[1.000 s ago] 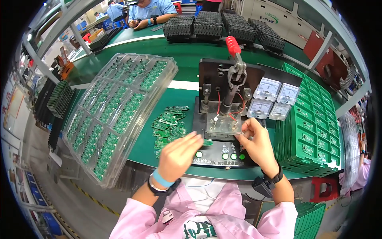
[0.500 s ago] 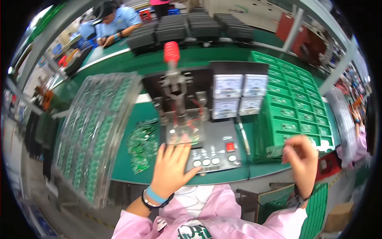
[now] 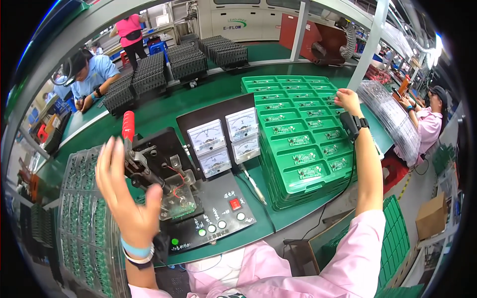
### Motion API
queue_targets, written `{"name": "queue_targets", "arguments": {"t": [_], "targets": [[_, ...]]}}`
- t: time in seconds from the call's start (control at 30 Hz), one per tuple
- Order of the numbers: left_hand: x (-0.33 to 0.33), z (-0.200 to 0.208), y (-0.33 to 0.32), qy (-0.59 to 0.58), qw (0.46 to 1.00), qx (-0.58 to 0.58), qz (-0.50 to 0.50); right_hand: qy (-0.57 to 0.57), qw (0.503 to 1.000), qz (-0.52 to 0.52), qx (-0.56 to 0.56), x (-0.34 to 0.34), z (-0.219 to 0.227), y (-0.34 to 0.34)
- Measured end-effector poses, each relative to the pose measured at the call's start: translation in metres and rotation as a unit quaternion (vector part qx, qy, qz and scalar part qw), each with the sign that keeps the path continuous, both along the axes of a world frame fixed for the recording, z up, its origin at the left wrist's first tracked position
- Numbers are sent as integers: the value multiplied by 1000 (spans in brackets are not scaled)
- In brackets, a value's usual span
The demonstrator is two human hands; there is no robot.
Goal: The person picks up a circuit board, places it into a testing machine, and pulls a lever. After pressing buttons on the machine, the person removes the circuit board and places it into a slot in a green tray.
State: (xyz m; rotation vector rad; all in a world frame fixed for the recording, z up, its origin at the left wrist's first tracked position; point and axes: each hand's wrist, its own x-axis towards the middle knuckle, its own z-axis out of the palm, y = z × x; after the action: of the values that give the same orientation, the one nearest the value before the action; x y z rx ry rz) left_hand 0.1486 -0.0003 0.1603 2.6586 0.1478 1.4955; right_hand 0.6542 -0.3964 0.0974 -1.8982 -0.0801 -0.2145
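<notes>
My left hand (image 3: pixel 125 201) is raised with fingers stretched, holding nothing, beside the red handle (image 3: pixel 128 125) of a toggle clamp (image 3: pixel 144 166). The clamp stands on a black test fixture (image 3: pixel 213 198); a green circuit board (image 3: pixel 183 214) shows at the clear plate (image 3: pixel 174 196) below it. My right hand (image 3: pixel 349 102) reaches over the far right part of a green compartment tray (image 3: pixel 293 144), its fingertips pinched together. Whether something is between them I cannot make out. Small circuit boards (image 3: pixel 304 158) lie in the tray's compartments.
Four analog meters (image 3: pixel 206 136) stand behind the fixture's buttons (image 3: pixel 212 228). A pen-like tool (image 3: pixel 256 189) lies between fixture and tray stack. Clear trays of boards (image 3: pixel 82 213) are at left, black racks (image 3: pixel 186 62) behind. Co-workers (image 3: pixel 94 74) sit left and right.
The view has swung to the right. My left hand has lifted off the fixture's front to beside the red handle. My right hand has moved from the tray stack's near corner to its far right part.
</notes>
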Motion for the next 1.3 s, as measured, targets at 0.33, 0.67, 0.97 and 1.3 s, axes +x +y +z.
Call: {"name": "queue_targets", "arguments": {"t": [0.33,0.67,0.97,1.3], "targets": [[-17,-75,-15,-87,961,-42,-258,-199,760,80,-614,59,-12,-52],[-106,-181,-37,125,969,-214,-3,-460,796,239,-312,-325,45,139],[-99,-190,-39,83,975,-206,-31,-491,743,326,-318,-455,-99,182],[-99,-187,-41,71,977,-199,-15,-440,796,330,-252,-461,-105,184]]}}
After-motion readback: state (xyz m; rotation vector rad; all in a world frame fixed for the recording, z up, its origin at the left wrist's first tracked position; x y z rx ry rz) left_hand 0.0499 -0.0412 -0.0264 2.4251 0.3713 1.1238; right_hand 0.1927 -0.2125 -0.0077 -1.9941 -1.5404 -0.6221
